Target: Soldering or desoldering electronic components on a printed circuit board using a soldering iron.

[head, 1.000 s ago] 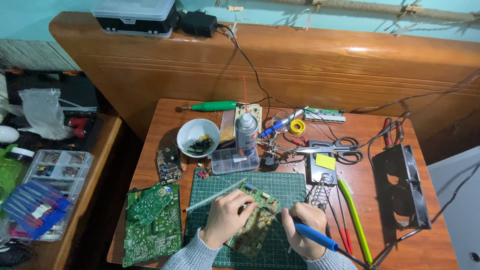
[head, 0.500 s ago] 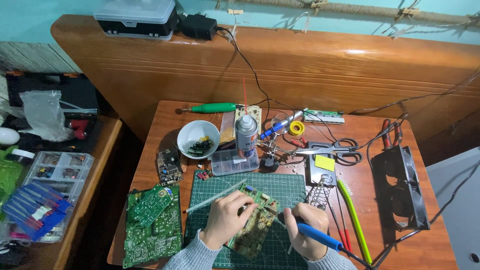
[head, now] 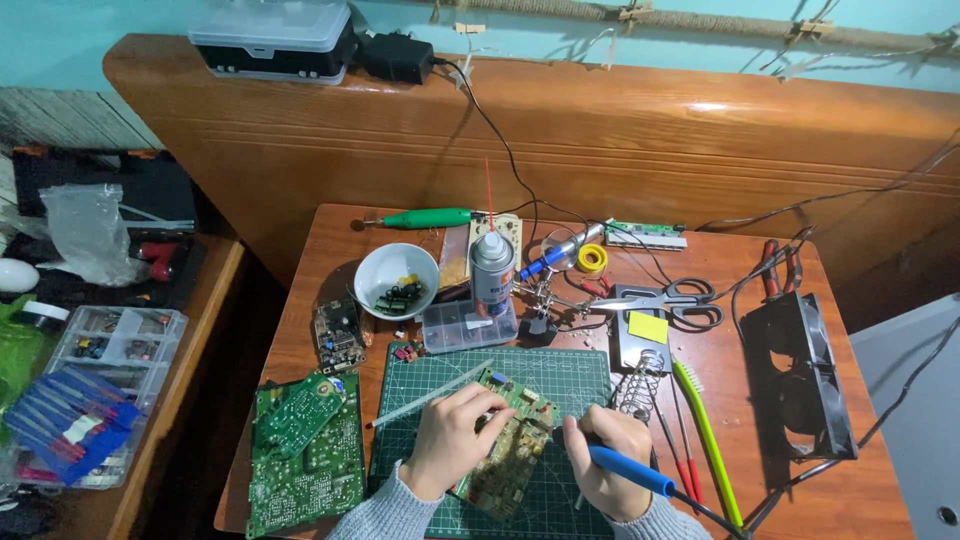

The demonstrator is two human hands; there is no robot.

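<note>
While the left hand (head: 452, 440) fingers pin the green circuit board (head: 510, 450) and the right hand (head: 608, 470) grips the blue-handled soldering iron (head: 630, 470), a slip could burn nearby fingers.

glossy wooden table (head: 350, 235), matt green cutting mat (head: 560, 375), white glazed bowl (head: 372, 270).

Both forearms reach in from below, the left hand (head: 452, 440) curled palm-down, the right hand (head: 605, 462) fisted in a grip.

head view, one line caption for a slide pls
Left hand steadies a circuit board on a green cutting mat; right hand holds a blue-handled soldering iron.
</note>
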